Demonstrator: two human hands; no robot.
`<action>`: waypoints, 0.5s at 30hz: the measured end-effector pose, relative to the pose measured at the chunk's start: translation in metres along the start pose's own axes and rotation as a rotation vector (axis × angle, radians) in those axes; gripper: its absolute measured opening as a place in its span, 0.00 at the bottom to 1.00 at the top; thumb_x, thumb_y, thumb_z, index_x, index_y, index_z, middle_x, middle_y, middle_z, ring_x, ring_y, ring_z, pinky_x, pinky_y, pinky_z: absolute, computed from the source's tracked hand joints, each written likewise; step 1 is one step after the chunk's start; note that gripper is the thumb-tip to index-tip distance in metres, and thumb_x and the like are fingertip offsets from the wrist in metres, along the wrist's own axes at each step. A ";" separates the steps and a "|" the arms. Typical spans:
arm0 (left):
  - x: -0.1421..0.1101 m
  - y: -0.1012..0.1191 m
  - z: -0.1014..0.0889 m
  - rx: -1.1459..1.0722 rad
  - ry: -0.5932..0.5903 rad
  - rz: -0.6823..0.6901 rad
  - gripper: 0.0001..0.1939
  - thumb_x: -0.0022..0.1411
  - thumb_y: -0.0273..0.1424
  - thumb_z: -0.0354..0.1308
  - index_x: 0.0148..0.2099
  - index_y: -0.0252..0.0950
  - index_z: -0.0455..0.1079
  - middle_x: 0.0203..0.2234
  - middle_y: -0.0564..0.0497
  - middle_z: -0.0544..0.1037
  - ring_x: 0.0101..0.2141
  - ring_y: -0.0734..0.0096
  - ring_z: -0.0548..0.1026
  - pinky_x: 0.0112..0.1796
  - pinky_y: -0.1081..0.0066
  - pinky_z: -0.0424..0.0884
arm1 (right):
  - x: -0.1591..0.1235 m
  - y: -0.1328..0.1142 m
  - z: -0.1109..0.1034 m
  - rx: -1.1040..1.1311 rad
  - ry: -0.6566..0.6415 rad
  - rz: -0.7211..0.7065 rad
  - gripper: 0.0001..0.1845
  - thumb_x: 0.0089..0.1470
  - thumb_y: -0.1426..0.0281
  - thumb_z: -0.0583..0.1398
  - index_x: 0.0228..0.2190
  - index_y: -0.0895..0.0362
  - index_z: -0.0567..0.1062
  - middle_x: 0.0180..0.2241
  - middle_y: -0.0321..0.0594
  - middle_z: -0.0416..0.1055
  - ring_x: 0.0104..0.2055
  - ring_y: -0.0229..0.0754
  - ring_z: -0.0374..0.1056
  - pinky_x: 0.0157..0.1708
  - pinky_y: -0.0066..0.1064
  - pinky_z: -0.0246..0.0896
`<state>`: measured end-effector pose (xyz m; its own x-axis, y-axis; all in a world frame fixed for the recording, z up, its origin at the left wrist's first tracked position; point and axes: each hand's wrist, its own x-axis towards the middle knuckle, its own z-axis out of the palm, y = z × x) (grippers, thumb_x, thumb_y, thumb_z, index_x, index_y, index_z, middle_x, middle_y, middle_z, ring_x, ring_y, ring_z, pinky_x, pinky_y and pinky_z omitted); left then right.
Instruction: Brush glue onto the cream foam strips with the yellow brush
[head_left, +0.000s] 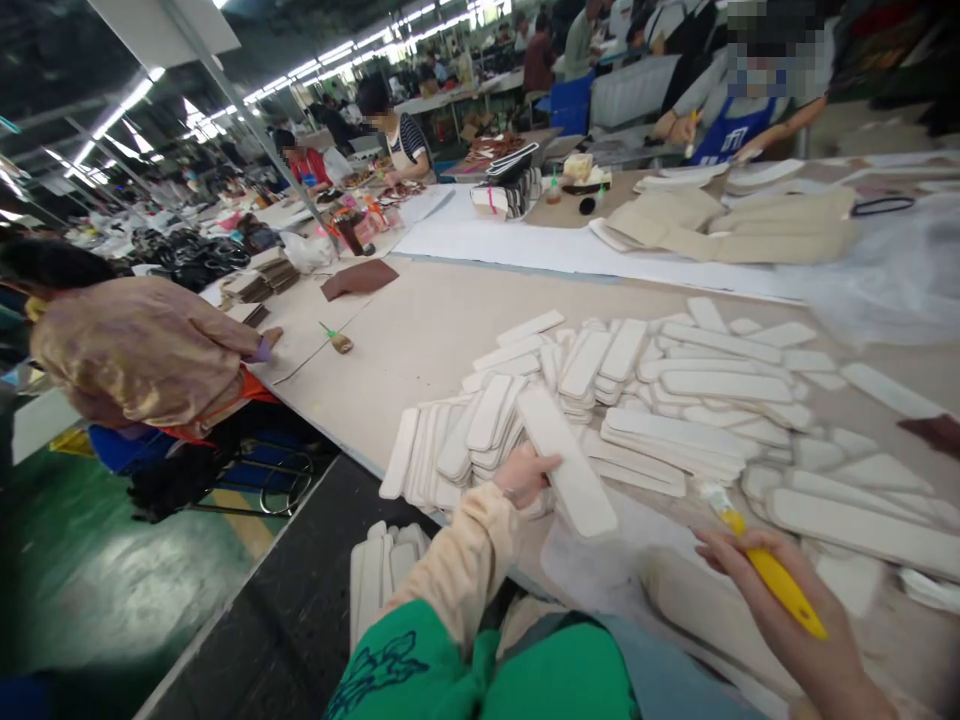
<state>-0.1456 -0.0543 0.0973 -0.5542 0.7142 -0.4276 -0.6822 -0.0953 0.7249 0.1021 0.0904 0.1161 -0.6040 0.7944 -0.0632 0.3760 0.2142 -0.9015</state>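
While my left hand point(523, 475) pinches a long white strip point(570, 465) by its left edge, thumb on top, other fingers mostly hidden, the strip slants away to the right of my grip, beside piles of similar strips point(724, 385). My right fingers close around a yellow-handled brush point(778, 582), bristles apart from the strip.

Cannot read any whole word, brand or number. Can make out only white characters point(738, 131) on the front of 1 blue apron point(718, 140), worn at the upper right beyond the far edge of the table point(450, 305), too small and blurred to decipher with certainty.
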 end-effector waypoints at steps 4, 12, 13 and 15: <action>0.022 0.059 -0.055 0.113 0.077 0.025 0.25 0.36 0.22 0.69 0.41 0.33 0.70 0.32 0.45 0.78 0.35 0.60 0.76 0.39 0.65 0.71 | 0.002 0.018 -0.012 -0.013 0.068 0.008 0.13 0.49 0.58 0.60 0.34 0.51 0.69 0.33 0.38 0.73 0.35 0.46 0.72 0.37 0.36 0.68; 0.104 0.114 -0.138 1.098 0.211 -0.179 0.33 0.45 0.29 0.65 0.54 0.36 0.60 0.30 0.50 0.77 0.34 0.60 0.75 0.37 0.63 0.71 | -0.016 0.044 -0.057 -0.125 0.150 0.006 0.09 0.53 0.60 0.58 0.30 0.52 0.69 0.27 0.35 0.71 0.30 0.40 0.69 0.35 0.31 0.65; 0.109 0.116 -0.140 1.300 0.239 -0.176 0.33 0.46 0.31 0.63 0.55 0.34 0.59 0.33 0.47 0.76 0.38 0.57 0.75 0.40 0.60 0.70 | -0.021 0.047 -0.063 -0.106 0.168 0.030 0.09 0.54 0.60 0.57 0.29 0.53 0.68 0.27 0.35 0.70 0.29 0.39 0.68 0.33 0.30 0.65; 0.110 0.111 -0.135 1.694 0.358 -0.076 0.32 0.48 0.36 0.61 0.54 0.30 0.59 0.41 0.38 0.73 0.46 0.47 0.70 0.46 0.52 0.65 | -0.033 0.056 -0.071 -0.061 0.198 0.078 0.10 0.56 0.61 0.55 0.28 0.53 0.68 0.26 0.35 0.69 0.27 0.37 0.67 0.31 0.29 0.64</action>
<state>-0.3467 -0.0801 0.0581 -0.7769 0.4830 -0.4038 0.3774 0.8707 0.3154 0.1933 0.1170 0.0979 -0.4242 0.9046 -0.0408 0.4612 0.1771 -0.8694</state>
